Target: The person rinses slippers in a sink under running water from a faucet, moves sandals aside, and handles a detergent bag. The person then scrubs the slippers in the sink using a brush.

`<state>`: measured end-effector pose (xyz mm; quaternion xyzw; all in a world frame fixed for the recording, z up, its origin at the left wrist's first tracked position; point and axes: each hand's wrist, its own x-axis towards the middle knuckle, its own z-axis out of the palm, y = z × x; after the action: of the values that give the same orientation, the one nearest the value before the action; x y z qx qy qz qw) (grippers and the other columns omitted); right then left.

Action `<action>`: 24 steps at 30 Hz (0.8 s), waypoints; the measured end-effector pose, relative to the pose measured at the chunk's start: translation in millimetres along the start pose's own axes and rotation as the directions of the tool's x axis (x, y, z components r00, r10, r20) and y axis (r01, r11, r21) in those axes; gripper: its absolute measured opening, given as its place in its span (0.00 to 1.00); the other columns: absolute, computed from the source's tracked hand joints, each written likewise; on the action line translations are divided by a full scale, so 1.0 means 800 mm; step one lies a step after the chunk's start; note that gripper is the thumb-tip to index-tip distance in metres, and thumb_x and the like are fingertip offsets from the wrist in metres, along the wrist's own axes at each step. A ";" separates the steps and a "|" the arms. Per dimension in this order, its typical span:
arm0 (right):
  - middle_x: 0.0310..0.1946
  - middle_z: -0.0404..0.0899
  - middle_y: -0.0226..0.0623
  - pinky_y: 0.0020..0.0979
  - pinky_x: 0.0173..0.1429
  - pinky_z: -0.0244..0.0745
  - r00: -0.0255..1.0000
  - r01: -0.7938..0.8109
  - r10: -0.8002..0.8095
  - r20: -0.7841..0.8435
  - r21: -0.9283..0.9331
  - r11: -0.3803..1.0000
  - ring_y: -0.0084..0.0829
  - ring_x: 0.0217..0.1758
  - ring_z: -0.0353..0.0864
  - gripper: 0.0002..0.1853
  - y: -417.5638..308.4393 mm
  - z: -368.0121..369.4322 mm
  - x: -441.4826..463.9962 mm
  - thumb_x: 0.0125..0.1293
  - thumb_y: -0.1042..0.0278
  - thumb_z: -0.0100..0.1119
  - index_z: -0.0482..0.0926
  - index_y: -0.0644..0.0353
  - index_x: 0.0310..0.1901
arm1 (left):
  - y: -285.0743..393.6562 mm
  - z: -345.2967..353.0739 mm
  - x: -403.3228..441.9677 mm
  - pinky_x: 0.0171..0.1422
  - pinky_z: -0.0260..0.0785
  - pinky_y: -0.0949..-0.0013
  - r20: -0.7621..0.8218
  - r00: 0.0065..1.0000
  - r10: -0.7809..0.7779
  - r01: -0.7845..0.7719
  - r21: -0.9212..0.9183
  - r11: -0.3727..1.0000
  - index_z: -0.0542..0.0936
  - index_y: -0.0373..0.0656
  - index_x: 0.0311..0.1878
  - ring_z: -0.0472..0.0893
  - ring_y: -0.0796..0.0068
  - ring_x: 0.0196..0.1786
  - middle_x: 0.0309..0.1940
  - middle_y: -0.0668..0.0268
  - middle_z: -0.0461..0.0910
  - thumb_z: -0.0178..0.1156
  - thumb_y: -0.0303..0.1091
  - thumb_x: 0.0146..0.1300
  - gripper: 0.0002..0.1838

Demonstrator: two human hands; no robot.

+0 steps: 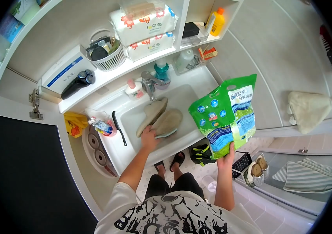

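Two beige shoes lie side by side in the white sink (191, 134), a left one (152, 113) and a right one (169, 120). A pale bluish edge shows under the right one; I cannot make out what it is. My left hand (149, 139) is at the near end of the shoes, its fingers closed on them, with the fingertips partly hidden. To the right of the sink, my right hand (226, 156) grips the lower edge of a large green bag of washing powder (224, 115), held upright with its printed face toward me.
Behind the sink stand the faucet (149, 82), a pink-capped soap bottle (134, 89) and a teal pump bottle (161, 72). A black-handled tool (120, 128) and a pink cup (108, 128) sit on the left rim. A shelf (107, 78) runs above; a shoe rack (248, 171) stands right.
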<state>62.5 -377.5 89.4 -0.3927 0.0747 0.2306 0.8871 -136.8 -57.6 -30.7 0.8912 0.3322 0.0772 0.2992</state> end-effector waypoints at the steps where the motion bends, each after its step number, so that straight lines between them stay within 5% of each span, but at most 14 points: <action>1: 0.67 0.74 0.36 0.49 0.71 0.71 1.000 0.002 -0.002 0.000 0.000 1.000 0.41 0.68 0.74 0.27 0.000 -0.001 -0.001 0.77 0.53 0.54 0.66 0.55 0.72 | -0.009 0.002 0.001 0.62 0.70 0.51 -0.041 0.999 0.025 -0.027 -0.045 0.999 0.84 0.40 0.34 0.73 0.46 0.63 0.64 0.49 0.73 0.73 0.36 0.47 0.13; 3: 0.67 0.74 0.36 0.48 0.71 0.71 1.000 0.004 -0.004 -0.007 -0.003 1.000 0.40 0.68 0.74 0.27 0.000 -0.001 -0.003 0.77 0.53 0.54 0.66 0.55 0.72 | -0.018 -0.001 0.003 0.62 0.70 0.51 -0.126 0.990 0.069 -0.085 -0.130 0.988 0.83 0.39 0.33 0.73 0.45 0.63 0.64 0.49 0.74 0.72 0.36 0.48 0.13; 9: 0.67 0.74 0.36 0.47 0.71 0.70 1.000 -0.006 0.006 -0.009 0.002 1.000 0.40 0.68 0.74 0.27 -0.002 -0.003 -0.007 0.77 0.53 0.54 0.66 0.55 0.71 | -0.028 -0.046 0.019 0.62 0.69 0.47 -0.312 0.949 -0.039 0.053 0.036 0.998 0.81 0.35 0.33 0.76 0.44 0.58 0.56 0.49 0.78 0.72 0.36 0.50 0.14; 12: 0.67 0.74 0.36 0.47 0.71 0.70 1.000 -0.008 0.008 -0.023 0.002 1.000 0.40 0.68 0.75 0.27 -0.001 -0.002 -0.009 0.77 0.53 0.55 0.66 0.55 0.71 | -0.059 -0.035 0.018 0.58 0.71 0.48 -0.302 0.949 -0.090 0.085 -0.029 0.996 0.81 0.36 0.33 0.79 0.43 0.51 0.48 0.48 0.81 0.72 0.38 0.52 0.15; 15: 0.68 0.74 0.36 0.47 0.72 0.70 1.000 -0.015 0.015 -0.022 0.013 1.000 0.40 0.68 0.74 0.27 -0.002 -0.004 -0.014 0.77 0.53 0.55 0.66 0.55 0.72 | -0.070 -0.032 0.011 0.50 0.73 0.48 -0.126 0.965 -0.232 0.229 -0.037 0.973 0.81 0.37 0.35 0.81 0.42 0.45 0.41 0.46 0.82 0.72 0.39 0.53 0.15; 24: 0.66 0.73 0.39 0.47 0.70 0.72 0.994 0.014 -0.012 -0.110 0.018 1.000 0.40 0.68 0.74 0.29 -0.015 -0.012 -0.023 0.75 0.57 0.58 0.64 0.59 0.72 | -0.053 -0.085 0.007 0.40 0.74 0.53 -0.212 0.906 -0.366 0.287 -0.330 0.900 0.81 0.40 0.40 0.83 0.46 0.33 0.28 0.51 0.83 0.71 0.37 0.56 0.14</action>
<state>52.0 -397.7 96.9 -0.3969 0.1229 0.2022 0.8869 -178.3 3.9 -1.0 0.7494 0.5006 0.1937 0.3877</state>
